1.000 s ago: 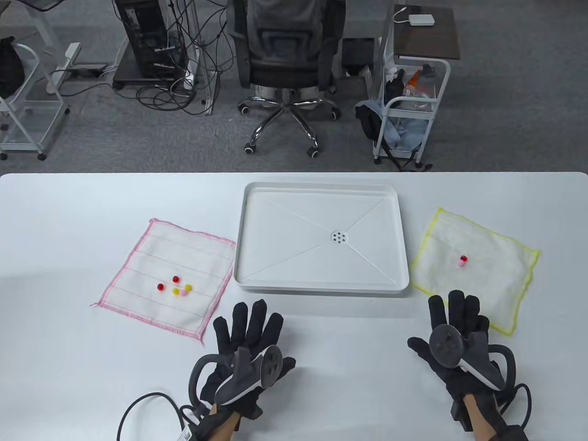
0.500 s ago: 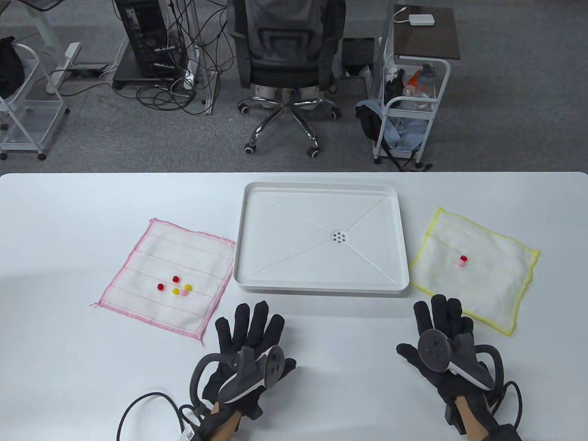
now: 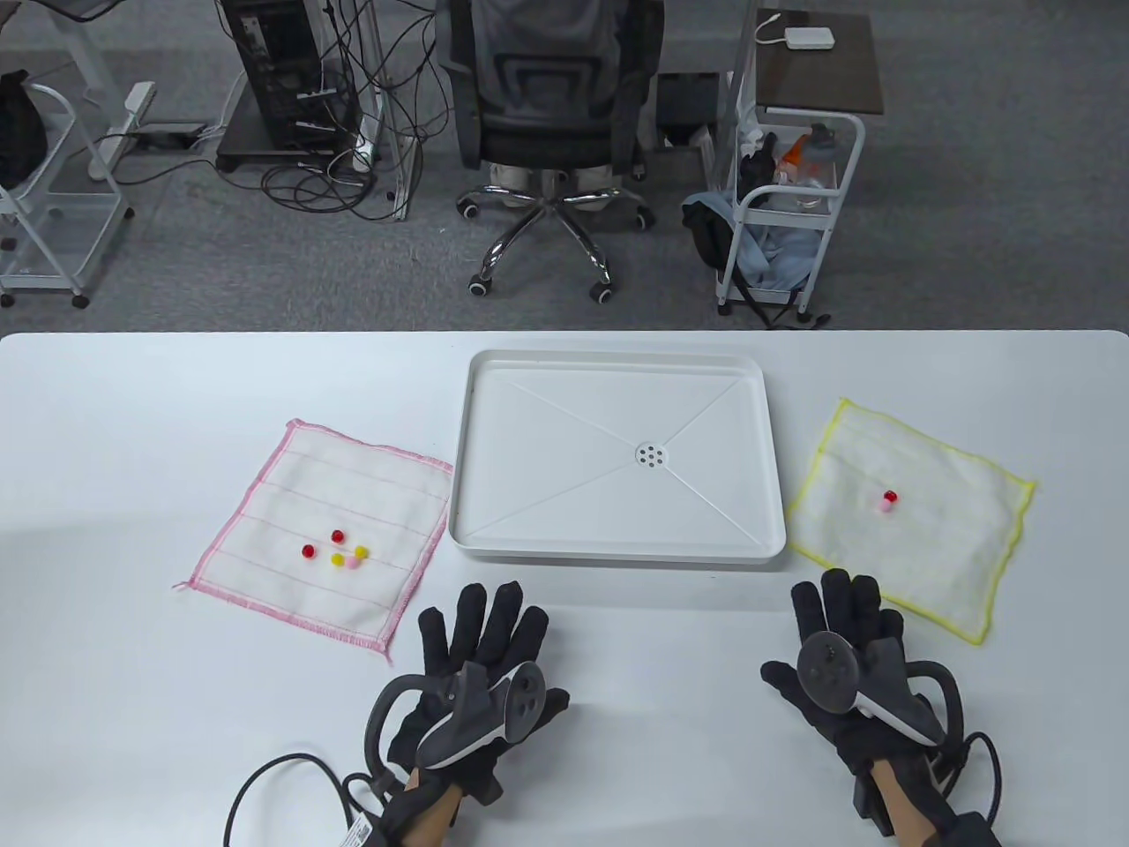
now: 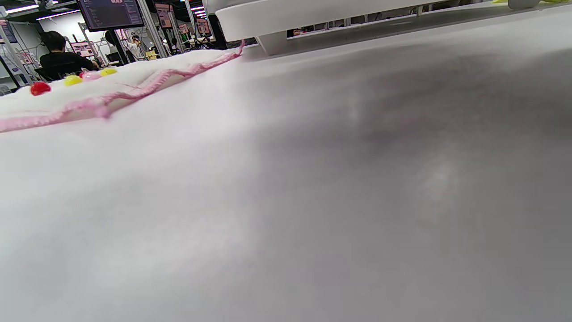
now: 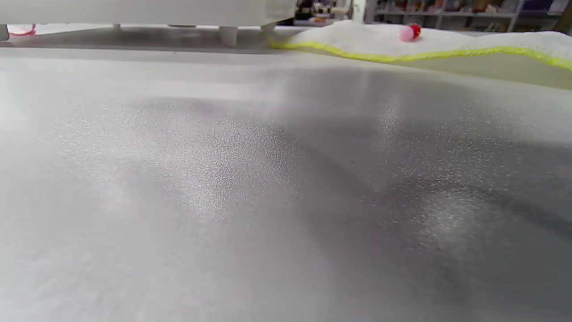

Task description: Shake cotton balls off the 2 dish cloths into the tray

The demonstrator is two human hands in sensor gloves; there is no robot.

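Observation:
A white tray (image 3: 617, 554) with a centre drain sits mid-table. Left of it lies a pink-edged dish cloth (image 3: 353, 476) (image 4: 134, 89) carrying several red, yellow and pink cotton balls (image 3: 336, 550) (image 4: 71, 80). Right of the tray lies a yellow-edged cloth (image 3: 935, 538) (image 5: 402, 49) with a red and a pink ball (image 3: 887, 501) (image 5: 410, 32). My left hand (image 3: 481, 635) lies flat on the table, fingers spread, just right of the pink cloth's near corner. My right hand (image 3: 842, 618) lies flat near the yellow cloth's near edge. Neither hand holds anything.
The table's far edge (image 3: 564, 333) runs behind the tray. Beyond it stand an office chair (image 3: 551, 115), a wheeled cart (image 3: 785, 212) and cables on the floor. A cable (image 3: 265, 785) trails from my left wrist across the near table.
My right hand has slid left and slightly toward me, off the yellow cloth's near edge. My left hand has shifted slightly. Cloths, balls and tray have not moved.

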